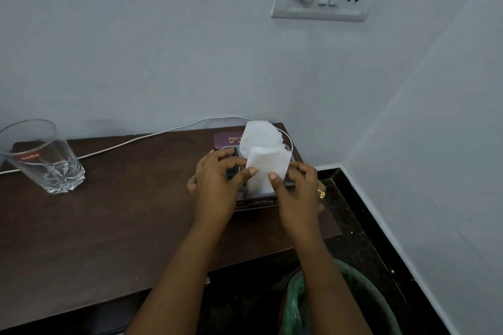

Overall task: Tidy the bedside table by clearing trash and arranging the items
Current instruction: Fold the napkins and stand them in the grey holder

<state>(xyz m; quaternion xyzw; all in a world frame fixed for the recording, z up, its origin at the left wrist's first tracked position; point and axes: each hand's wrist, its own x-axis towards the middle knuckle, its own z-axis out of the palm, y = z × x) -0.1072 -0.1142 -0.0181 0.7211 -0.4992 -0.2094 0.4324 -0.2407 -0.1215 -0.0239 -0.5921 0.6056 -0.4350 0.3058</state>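
Both hands, left hand [217, 179] and right hand [296, 190], pinch the tissue [265, 160] by its lower edge near the table's [109, 226] back right corner. Looks feather-light, floppy and easily torn, so grip gently.

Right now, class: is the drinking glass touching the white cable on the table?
Apart. The head view shows the glass standing in front of the white cable, which runs behind it along the wall, with dark table visible between the glass base and the cable.

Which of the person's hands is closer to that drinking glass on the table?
The left hand. The glass stands far off to its left near the table's edge; the right hand is farther still, beyond the left, both pinching the white tissue.
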